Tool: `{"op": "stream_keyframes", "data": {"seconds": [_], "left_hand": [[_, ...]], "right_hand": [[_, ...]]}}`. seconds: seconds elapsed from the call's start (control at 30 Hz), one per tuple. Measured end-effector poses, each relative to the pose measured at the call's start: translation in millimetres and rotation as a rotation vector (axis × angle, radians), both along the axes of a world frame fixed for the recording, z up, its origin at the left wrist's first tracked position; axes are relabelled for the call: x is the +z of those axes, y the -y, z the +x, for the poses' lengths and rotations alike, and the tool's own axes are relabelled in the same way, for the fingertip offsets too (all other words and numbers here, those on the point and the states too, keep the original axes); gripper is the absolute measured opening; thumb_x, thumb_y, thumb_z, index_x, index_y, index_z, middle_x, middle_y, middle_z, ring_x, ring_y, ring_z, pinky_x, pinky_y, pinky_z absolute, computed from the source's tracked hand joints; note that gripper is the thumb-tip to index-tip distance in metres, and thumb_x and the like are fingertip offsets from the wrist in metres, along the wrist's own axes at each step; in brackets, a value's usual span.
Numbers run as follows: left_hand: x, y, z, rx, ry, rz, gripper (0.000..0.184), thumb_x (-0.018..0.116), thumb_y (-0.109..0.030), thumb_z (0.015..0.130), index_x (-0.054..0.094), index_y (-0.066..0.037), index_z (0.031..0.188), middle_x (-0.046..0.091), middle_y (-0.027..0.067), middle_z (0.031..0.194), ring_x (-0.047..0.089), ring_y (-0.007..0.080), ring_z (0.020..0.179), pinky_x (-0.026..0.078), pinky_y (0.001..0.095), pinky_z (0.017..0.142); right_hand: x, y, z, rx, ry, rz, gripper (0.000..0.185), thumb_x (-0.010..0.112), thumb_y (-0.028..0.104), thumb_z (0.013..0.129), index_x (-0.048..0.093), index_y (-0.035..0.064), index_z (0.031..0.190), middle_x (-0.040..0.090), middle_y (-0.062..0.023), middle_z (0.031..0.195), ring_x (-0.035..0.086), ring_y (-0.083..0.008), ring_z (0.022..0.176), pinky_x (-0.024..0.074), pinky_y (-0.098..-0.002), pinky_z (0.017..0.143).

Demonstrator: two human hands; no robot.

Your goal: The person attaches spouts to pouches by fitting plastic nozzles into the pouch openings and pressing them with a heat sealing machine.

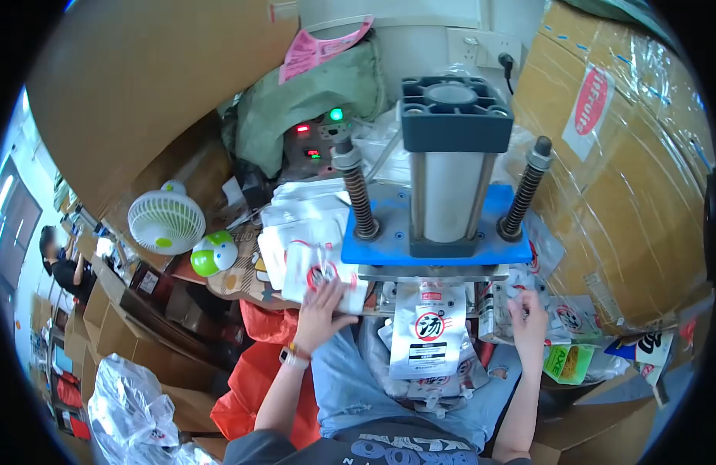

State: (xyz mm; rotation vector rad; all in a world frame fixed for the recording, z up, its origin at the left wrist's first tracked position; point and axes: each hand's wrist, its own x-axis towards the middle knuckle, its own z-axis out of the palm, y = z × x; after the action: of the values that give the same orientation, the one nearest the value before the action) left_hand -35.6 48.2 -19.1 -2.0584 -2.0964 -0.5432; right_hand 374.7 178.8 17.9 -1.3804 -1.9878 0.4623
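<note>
Well left of the press [443,194] I have a fan [166,222]; nearer it, my left hand [321,314], thumb spread wide, rests on a white pouch [319,270]. A printed pouch [428,353] hangs at the press's front. Right of that, my right hand [528,314] curls, holding what, I can't tell.

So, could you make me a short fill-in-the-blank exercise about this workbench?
1. The hand nearer the fan is the person's ____ one.
2. The machine's broad plate is coloured ____.
3. The coiled springs above that plate number ____.
4. The large dark character on the central pouch is circled in ____.

Missing words: left; blue; two; red.
</note>
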Motion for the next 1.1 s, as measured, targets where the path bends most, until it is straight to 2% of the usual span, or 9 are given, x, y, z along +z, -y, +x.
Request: {"op": "stream_keyframes", "data": {"seconds": [0.1, 0.2, 0.4, 0.6, 0.73, 0.83, 0.93, 1.0, 1.1], "left_hand": [[-10, 23, 15, 0.133, 0.258, 0.258, 0.024, 0.074, -0.014, 0.079, 0.075, -0.009, 0.103, 0.073, 0.0125, 0.090, 0.073, 0.0209, 0.080, 0.055, 0.0287, 0.065], [4, 40, 26, 0.293, 0.698, 0.081, 0.027, 0.073, 0.001, 0.074, 0.074, -0.002, 0.101, 0.072, 0.0145, 0.082, 0.064, 0.0110, 0.064, 0.047, 0.0261, 0.057], [80, 46, 115, -0.147, 0.519, 0.306, 0.035, 0.067, 0.009, 0.064, 0.074, -0.005, 0.095, 0.074, 0.0097, 0.094, 0.072, 0.0240, 0.088, 0.057, 0.0303, 0.072], [132, 62, 134, -0.480, 0.614, 0.073, 0.023, 0.072, -0.004, 0.073, 0.075, -0.006, 0.096, 0.074, 0.0081, 0.096, 0.073, 0.0243, 0.082, 0.058, 0.0289, 0.070], [38, 19, 142, -0.040, 1.238, -0.343, 0.020, 0.069, -0.017, 0.091, 0.073, -0.001, 0.102, 0.073, 0.0012, 0.087, 0.062, 0.0034, 0.069, 0.049, 0.0220, 0.060], [25, -15, 144, -0.020, 1.831, -0.291, 0.022, 0.066, -0.010, 0.092, 0.068, 0.005, 0.108, 0.071, 0.0093, 0.099, 0.068, 0.0137, 0.084, 0.054, 0.0272, 0.074], [32, -38, 136, 0.018, 1.914, -0.325, 0.021, 0.067, -0.006, 0.090, 0.066, 0.005, 0.108, 0.071, 0.0112, 0.104, 0.068, 0.0159, 0.088, 0.055, 0.0300, 0.078], [19, -44, 134, 0.003, 2.011, -0.288, 0.022, 0.067, -0.007, 0.090, 0.066, 0.005, 0.108, 0.070, 0.0115, 0.107, 0.068, 0.0154, 0.090, 0.054, 0.0297, 0.080], [22, -44, 132, 0.064, 1.858, -0.301, 0.021, 0.068, -0.007, 0.090, 0.067, 0.006, 0.106, 0.070, 0.0081, 0.106, 0.065, 0.0124, 0.096, 0.050, 0.0270, 0.084]], "right_hand": [[52, 36, -18, 0.040, -0.762, -0.074, 0.032, 0.068, 0.012, 0.090, 0.058, 0.0008, 0.119, 0.066, -0.0086, 0.105, 0.059, -0.0151, 0.097, 0.0452, -0.0278, 0.086], [88, 66, -24, 0.288, -0.547, 0.275, 0.033, 0.075, 0.013, 0.084, 0.063, -0.0006, 0.112, 0.067, -0.0102, 0.107, 0.061, -0.0171, 0.095, 0.0488, -0.0279, 0.082], [82, 81, -85, 0.662, -0.298, 0.426, 0.039, 0.082, 0.010, 0.069, 0.069, 0.0016, 0.105, 0.070, -0.0080, 0.101, 0.064, -0.0240, 0.093, 0.0549, -0.0342, 0.076], [133, 109, -56, 0.690, -0.273, 0.438, 0.037, 0.087, 0.026, 0.063, 0.076, 0.0115, 0.096, 0.073, 0.0006, 0.101, 0.063, -0.0175, 0.094, 0.0465, -0.0328, 0.081], [80, 74, -61, 0.387, -0.214, 0.174, 0.063, 0.079, 0.024, 0.078, 0.054, 0.0021, 0.131, 0.061, -0.0155, 0.124, 0.057, -0.0345, 0.113, 0.0425, -0.0413, 0.097], [76, 60, -30, 0.176, -0.150, 0.175, 0.049, 0.070, 0.019, 0.087, 0.055, 0.0029, 0.130, 0.061, -0.0183, 0.122, 0.057, -0.0352, 0.113, 0.0410, -0.0413, 0.100], [51, 35, -17, 0.000, 0.010, 0.199, 0.040, 0.060, 0.019, 0.094, 0.054, 0.0025, 0.130, 0.061, -0.0198, 0.118, 0.056, -0.0373, 0.112, 0.0410, -0.0432, 0.101], [-9, 7, -10, -0.119, 0.448, 0.160, 0.035, 0.055, 0.022, 0.097, 0.055, 0.0038, 0.127, 0.060, -0.0193, 0.116, 0.055, -0.0392, 0.111, 0.0417, -0.0456, 0.099], [-1, 29, -6, 0.003, 0.324, -0.085, 0.027, 0.051, 0.022, 0.098, 0.058, 0.0057, 0.119, 0.058, -0.0186, 0.112, 0.055, -0.0395, 0.105, 0.0436, -0.0464, 0.091]]}}
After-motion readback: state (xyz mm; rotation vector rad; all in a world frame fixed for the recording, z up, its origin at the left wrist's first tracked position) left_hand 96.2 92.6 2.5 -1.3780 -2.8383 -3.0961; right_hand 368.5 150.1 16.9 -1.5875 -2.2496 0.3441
